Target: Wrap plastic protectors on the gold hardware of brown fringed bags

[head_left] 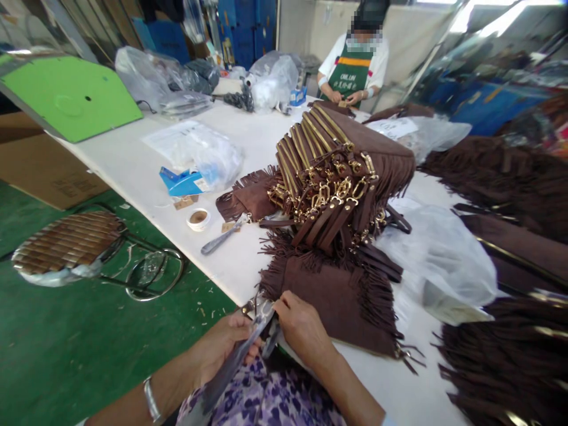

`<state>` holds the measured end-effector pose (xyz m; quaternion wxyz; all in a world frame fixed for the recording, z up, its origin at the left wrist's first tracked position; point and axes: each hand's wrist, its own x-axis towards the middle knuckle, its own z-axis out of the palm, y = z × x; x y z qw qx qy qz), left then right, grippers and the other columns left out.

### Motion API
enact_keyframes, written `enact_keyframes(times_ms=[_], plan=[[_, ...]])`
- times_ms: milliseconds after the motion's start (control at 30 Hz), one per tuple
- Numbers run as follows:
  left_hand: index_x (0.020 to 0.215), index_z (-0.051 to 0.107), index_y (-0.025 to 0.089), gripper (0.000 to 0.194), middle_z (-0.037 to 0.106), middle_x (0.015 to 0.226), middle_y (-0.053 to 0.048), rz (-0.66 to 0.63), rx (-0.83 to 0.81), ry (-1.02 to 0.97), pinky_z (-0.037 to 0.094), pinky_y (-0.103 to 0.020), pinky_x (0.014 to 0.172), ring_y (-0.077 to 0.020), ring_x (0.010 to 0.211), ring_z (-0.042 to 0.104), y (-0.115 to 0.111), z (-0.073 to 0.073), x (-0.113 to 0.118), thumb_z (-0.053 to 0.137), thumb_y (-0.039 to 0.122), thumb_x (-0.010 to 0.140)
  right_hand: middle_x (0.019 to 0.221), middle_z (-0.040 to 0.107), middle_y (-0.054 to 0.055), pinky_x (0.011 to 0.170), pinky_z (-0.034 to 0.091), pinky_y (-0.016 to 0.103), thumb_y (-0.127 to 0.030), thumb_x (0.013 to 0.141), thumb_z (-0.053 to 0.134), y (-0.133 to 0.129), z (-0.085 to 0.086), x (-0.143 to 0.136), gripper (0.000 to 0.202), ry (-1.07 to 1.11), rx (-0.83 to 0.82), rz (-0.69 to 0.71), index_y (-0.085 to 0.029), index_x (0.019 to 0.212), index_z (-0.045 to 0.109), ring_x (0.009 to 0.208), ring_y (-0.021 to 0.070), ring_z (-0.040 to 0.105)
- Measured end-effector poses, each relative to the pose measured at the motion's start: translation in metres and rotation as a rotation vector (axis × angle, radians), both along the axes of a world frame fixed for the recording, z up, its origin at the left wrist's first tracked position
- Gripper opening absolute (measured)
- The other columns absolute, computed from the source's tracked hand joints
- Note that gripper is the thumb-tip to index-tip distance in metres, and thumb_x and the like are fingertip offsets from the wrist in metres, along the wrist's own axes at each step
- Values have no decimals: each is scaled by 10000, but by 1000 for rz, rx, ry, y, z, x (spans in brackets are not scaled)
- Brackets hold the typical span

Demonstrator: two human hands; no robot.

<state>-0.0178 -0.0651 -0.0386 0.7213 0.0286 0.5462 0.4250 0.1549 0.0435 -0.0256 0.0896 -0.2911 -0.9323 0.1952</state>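
Note:
My left hand is closed around a long strap wrapped in greyish clear plastic, which slants down across my lap. At its upper end my right hand pinches the plastic wrap, close to some metal hardware at the table edge. Just beyond my hands a brown fringed bag lies flat on the white table. Behind it rises a pile of brown bags with gold zippers, rings and clasps. My right fingers partly hide what they grip.
Left of the pile are another wrapped strap, a small white tub and a blue tape dispenser. Plastic bags and more fringed brown pieces lie rightward. A stool stands left; a co-worker works across the table.

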Motion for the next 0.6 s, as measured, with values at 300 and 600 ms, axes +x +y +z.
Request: enact_keyframes(times_ms=[300,600], plan=[[764,593,133,361,613,591,-28,-61,133,65,425,-218,448,-121,457,526,2,-11,3,798,416,675,705,680,0,507,401,208,-429,912,547,-86,-14,-18,237,401,-981,-531,-201,852,577,520,122,561],[926,629,118,401,663,710,-80,-65,139,-58,478,-238,539,-135,552,580,-16,-12,-10,689,500,820,573,635,11,398,265,176,-536,797,604,-89,-34,-37,385,605,-1406,-645,-169,702,535,384,61,389]])
